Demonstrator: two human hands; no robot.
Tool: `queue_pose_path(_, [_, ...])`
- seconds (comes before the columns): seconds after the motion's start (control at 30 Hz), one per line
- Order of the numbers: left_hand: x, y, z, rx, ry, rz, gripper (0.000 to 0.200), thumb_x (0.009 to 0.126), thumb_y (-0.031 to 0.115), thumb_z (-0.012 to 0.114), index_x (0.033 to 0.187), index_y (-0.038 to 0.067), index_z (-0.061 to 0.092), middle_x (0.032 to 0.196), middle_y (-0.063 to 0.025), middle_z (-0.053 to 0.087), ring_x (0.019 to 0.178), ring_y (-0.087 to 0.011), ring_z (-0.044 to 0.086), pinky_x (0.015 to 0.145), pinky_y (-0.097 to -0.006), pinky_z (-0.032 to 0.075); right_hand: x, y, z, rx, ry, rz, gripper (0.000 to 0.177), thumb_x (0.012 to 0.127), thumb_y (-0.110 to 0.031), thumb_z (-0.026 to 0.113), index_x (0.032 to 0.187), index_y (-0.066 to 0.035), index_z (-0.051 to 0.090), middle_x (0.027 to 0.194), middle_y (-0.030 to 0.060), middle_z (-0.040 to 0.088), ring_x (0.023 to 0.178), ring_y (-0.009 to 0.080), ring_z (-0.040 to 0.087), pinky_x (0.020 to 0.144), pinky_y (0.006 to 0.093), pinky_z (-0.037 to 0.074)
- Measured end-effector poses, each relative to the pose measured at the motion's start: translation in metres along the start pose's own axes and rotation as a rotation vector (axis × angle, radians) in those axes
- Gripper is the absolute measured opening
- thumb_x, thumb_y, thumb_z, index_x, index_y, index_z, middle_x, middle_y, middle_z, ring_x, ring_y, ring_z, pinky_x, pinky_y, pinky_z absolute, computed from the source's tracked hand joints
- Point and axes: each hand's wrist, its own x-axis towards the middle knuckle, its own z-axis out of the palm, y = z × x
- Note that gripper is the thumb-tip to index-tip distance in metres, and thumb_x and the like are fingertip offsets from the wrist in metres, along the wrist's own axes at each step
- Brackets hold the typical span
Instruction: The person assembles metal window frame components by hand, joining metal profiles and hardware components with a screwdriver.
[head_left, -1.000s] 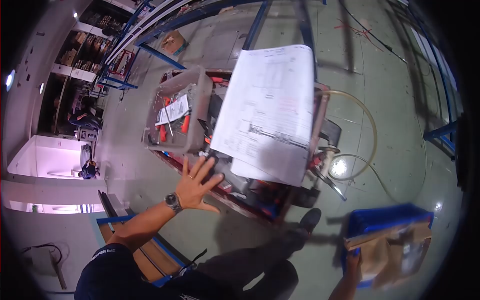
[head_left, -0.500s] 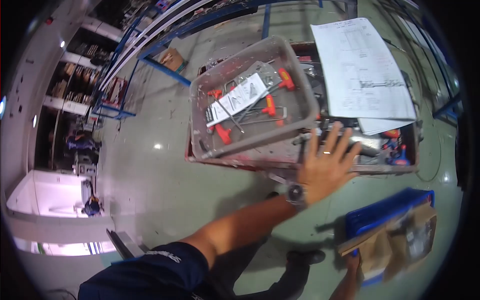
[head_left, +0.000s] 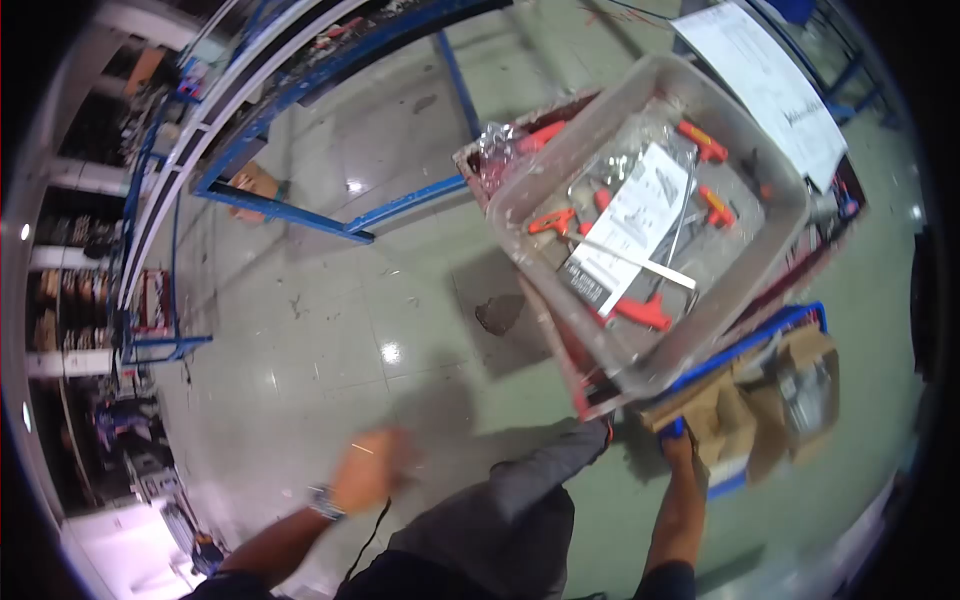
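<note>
My left hand (head_left: 375, 470), with a watch on its wrist, hangs over the floor at lower centre. It is smeared by motion, so its fingers cannot be made out. My right hand (head_left: 680, 447) is closed on the near edge of a blue crate (head_left: 813, 315). An opened cardboard box (head_left: 735, 415) with a clear plastic bag (head_left: 805, 400) lies in the crate. Ahead, a grey plastic bin (head_left: 640, 372) holds red T-handle hex keys (head_left: 640, 312) and a printed white leaflet (head_left: 635, 225).
Beneath the grey bin is a red-edged cart (head_left: 570, 355), with paper drawings (head_left: 765, 85) on its far right. A blue metal frame (head_left: 290, 212) stands on the floor to the left. Shelves (head_left: 70, 310) line the far left side.
My left hand has left the cart's near side and swung down and left. The grey bin and cart now appear farther right and turned in view. My right hand keeps hold of the crate.
</note>
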Motion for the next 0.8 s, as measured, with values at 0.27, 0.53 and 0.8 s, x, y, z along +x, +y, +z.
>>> queue_pose_path(0.27, [-0.043,-0.417,-0.294,0.564,0.561,-0.463,0.098,0.078,0.055,0.077,0.142,-0.010,0.041,0.148,-0.0314,0.040,0.132,-0.0431,0.042,0.109,-0.0486,0.033,-0.161,-0.096,0.173,-0.080,-0.097,0.191,0.080,0.075,-0.028,0.067,0.143,0.006,0.043,0.133,0.0308,0.056,0.128,0.0391,0.053,0.109,0.0416,0.042])
queue_pose_path(0.53, [-0.002,-0.675,-0.433,1.049,0.122,-0.485,0.124,0.075,0.078,0.064,0.151,-0.011,0.023,0.155,-0.0359,0.024,0.143,-0.0506,0.025,0.118,-0.0546,0.019,-0.232,-0.186,0.304,-0.063,0.070,0.187,0.065,0.078,-0.041,0.064,0.133,-0.006,0.057,0.130,0.0302,0.058,0.128,0.0415,0.052,0.108,0.0446,0.040])
queue_pose_path(0.8, [-0.014,-0.711,-0.393,0.978,0.453,0.071,0.111,0.075,0.075,0.067,0.154,0.007,0.032,0.153,-0.0317,0.033,0.138,-0.0496,0.036,0.109,-0.0584,0.032,-0.319,-0.410,0.440,0.053,0.018,0.250,0.065,0.071,-0.034,0.066,0.128,-0.004,0.060,0.119,0.0276,0.065,0.115,0.0402,0.062,0.099,0.0437,0.048])
